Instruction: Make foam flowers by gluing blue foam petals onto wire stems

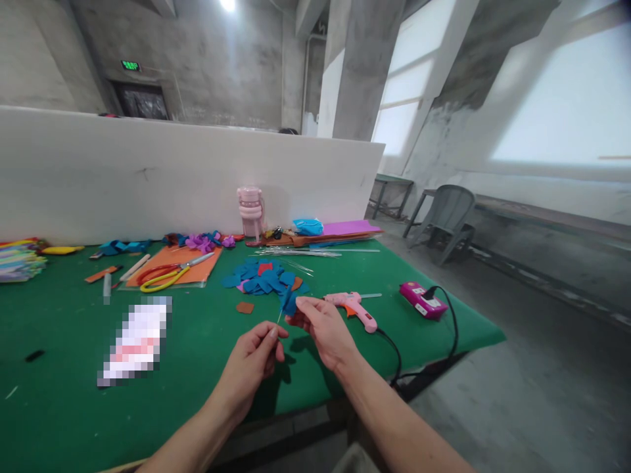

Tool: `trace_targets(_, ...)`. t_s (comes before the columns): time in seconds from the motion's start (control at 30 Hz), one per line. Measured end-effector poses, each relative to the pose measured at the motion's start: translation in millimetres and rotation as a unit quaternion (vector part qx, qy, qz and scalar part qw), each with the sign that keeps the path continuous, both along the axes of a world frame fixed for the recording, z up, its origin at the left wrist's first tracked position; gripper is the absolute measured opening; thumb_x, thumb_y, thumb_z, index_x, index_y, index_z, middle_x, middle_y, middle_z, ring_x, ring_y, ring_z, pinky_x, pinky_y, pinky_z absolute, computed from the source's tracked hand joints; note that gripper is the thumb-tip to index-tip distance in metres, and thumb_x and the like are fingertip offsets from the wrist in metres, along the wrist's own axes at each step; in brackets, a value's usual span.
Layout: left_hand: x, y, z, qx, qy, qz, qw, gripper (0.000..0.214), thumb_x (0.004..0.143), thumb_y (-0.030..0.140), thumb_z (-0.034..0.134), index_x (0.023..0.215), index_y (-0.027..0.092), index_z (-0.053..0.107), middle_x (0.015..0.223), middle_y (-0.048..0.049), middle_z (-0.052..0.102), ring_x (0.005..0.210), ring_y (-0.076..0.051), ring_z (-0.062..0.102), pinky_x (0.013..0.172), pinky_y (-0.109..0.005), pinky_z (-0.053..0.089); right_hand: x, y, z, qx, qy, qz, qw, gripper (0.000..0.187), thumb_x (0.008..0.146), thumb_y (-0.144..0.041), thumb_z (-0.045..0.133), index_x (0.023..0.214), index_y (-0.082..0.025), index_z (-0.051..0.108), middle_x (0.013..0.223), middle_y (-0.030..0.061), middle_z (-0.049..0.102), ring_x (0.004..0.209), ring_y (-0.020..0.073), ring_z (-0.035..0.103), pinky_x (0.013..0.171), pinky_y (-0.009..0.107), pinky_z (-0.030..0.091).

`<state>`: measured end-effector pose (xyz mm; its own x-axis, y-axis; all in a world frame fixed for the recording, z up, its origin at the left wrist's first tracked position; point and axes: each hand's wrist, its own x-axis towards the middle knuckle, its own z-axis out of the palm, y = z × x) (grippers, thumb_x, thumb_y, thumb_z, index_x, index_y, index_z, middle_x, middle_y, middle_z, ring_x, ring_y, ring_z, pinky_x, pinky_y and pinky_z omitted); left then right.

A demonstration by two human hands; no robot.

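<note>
My left hand [252, 361] is closed, pinching the lower end of a thin wire stem [279, 318]. My right hand [323, 328] is closed in a pinch on a small blue felt piece [288, 301] at the top of that stem. Both hands hover over the green table [197, 368] near its front edge. Just beyond them lies a pile of blue felt petals [263, 277] with a red piece among them. A pink glue gun [353, 307] lies right of my right hand.
Red and yellow scissors [165, 274] rest on orange felt [194, 263]. A pink bottle [250, 213], pink sheets [348, 228] and thin wires [300, 251] lie by the white partition [148, 174]. A pink power strip [422, 301] with black cable sits at right. A grey chair [446, 220] stands on the floor.
</note>
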<state>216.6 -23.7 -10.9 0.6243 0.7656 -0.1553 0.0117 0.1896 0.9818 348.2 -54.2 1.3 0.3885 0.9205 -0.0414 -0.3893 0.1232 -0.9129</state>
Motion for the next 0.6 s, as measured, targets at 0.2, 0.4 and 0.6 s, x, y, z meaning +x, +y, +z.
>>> trace_targets(0.2, 0.5, 0.7, 1.2, -0.001, -0.002, -0.002, 1.0, 0.033, 0.072, 0.049, 0.055, 0.079, 0.017, 0.055, 0.053, 0.0056, 0.045, 0.041, -0.004, 0.024, 0.039, -0.017, 0.016, 0.2, -0.7, 1.0, 0.006, 0.005, 0.007, 1.0, 0.023, 0.064, -0.038, 0.066, 0.061, -0.015, 0.064, 0.062, 0.0004, 0.061, 0.062, 0.0123, 0.055, 0.067, 0.028, 0.045)
trace_targets(0.4, 1.5, 1.2, -2.5, 0.007, 0.002, 0.0, 1.0, 0.033, 0.073, 0.047, 0.054, 0.081, 0.015, 0.055, 0.053, 0.0052, 0.046, 0.041, -0.003, 0.026, 0.039, -0.016, 0.018, 0.5, 0.4, -1.7, 0.0, 0.026, 0.01, 1.0, 0.022, 0.062, -0.036, 0.068, 0.062, -0.015, 0.064, 0.065, 0.001, 0.061, 0.066, 0.0129, 0.054, 0.068, 0.028, 0.045)
trace_targets(0.6, 2.9, 1.8, -7.2, 0.019, 0.005, 0.001, 1.0, 0.031, 0.077, 0.045, 0.05, 0.083, 0.015, 0.055, 0.053, 0.0049, 0.047, 0.041, -0.003, 0.026, 0.039, -0.015, 0.019, 1.0, 2.3, -5.6, -0.005, 0.031, -0.009, 0.999, 0.019, 0.06, -0.034, 0.069, 0.061, -0.016, 0.064, 0.069, 0.0005, 0.059, 0.07, 0.0128, 0.05, 0.069, 0.028, 0.044)
